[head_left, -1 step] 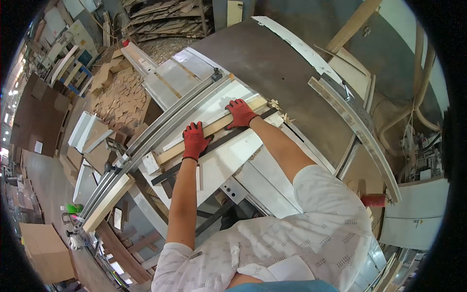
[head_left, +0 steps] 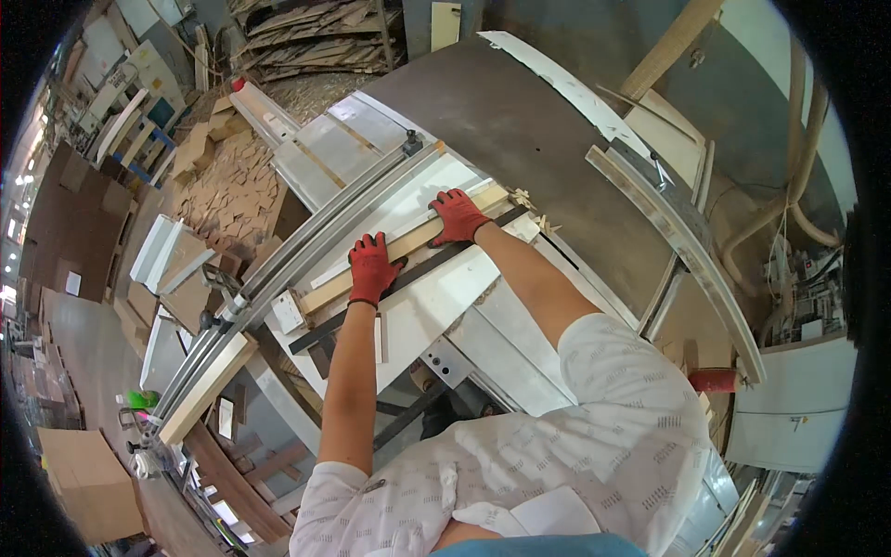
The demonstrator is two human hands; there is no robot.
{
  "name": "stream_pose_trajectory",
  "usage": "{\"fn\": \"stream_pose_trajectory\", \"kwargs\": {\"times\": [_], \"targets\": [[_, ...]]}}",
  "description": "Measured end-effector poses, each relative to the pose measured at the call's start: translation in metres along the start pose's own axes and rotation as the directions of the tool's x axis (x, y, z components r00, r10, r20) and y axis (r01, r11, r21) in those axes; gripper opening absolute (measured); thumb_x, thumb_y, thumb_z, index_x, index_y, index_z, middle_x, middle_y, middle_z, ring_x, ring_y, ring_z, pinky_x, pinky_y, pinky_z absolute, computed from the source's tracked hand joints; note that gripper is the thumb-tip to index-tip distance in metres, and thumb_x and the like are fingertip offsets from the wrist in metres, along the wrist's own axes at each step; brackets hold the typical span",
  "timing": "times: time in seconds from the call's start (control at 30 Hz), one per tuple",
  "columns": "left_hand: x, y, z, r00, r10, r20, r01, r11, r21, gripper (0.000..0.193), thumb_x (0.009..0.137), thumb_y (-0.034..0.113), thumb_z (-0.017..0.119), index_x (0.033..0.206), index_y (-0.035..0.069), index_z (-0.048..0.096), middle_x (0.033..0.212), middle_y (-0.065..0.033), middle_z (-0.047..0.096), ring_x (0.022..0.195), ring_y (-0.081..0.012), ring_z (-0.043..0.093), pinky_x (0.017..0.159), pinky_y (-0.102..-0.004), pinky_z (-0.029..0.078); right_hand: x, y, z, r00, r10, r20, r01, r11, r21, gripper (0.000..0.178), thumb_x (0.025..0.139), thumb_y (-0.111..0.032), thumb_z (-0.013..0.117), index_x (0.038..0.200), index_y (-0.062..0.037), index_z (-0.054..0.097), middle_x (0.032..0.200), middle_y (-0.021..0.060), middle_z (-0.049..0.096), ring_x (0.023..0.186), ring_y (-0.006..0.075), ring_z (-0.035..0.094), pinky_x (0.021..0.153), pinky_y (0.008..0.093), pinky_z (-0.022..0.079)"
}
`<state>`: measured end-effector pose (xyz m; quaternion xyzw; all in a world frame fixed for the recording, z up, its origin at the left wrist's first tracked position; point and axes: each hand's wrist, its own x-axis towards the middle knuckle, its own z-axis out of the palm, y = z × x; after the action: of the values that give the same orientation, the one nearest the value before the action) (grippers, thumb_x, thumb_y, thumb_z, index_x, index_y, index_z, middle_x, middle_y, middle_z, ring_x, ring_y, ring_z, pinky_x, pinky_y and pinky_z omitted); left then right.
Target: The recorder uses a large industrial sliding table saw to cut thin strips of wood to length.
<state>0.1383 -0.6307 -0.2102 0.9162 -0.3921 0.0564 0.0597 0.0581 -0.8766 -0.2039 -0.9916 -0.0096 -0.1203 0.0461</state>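
While our red-gloved left hand [head_left: 373, 267] and red-gloved right hand [head_left: 458, 217], apart, grip the long pale wooden strip [head_left: 327, 291], we risk skewing it through uneven pressure.

Woodworking workshop, stacked wood offcuts [head_left: 320, 42], heaped scraps [head_left: 227, 190], long metal rails [head_left: 311, 223]

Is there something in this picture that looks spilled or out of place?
Yes, mildly: small brown pieces lie loosely heaped beside a cardboard box, as if tipped out. Splintery scraps also show near the wooden strip's right end, beyond the right hand, ragged against the strip's straight edges.
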Motion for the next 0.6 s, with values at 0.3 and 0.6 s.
{"fn": "stream_pose_trajectory", "kwargs": {"times": [0.3, 0.6], "targets": [[-0.0025, 0.0072, -0.0022, 1.0, -0.015, 0.008, 0.015, 1.0, -0.027, 0.076, 0.067, 0.043, 0.082, 0.123, 0.007, 0.048, 0.112, -0.0141, 0.052, 0.106, -0.0324, 0.052, 0.089, -0.0455, 0.043, -0.0041, -0.0053, -0.0027, 0.992, 0.105, 0.067, -0.103, 0.994, -0.035, 0.093, 0.054, -0.067, 0.077, 0.122, -0.0062, 0.058, 0.118, 0.0167, 0.054, 0.117, 0.0354, 0.049, 0.11, 0.0476, 0.028], [-0.0014, 0.0028, -0.0041, 0.999, 0.015, 0.028, -0.014, 0.999, -0.046, 0.079, 0.07, 0.05, 0.078, 0.127, 0.005, 0.045, 0.113, -0.0184, 0.052, 0.105, -0.0352, 0.052, 0.087, -0.0478, 0.044, 0.0005, -0.0058, 0.0, 0.984, 0.137, 0.115, -0.133, 0.99, -0.038, 0.092, 0.057, -0.066, 0.077, 0.125, -0.0068, 0.056, 0.121, 0.0171, 0.053, 0.122, 0.0339, 0.047, 0.112, 0.0484, 0.025]]}}
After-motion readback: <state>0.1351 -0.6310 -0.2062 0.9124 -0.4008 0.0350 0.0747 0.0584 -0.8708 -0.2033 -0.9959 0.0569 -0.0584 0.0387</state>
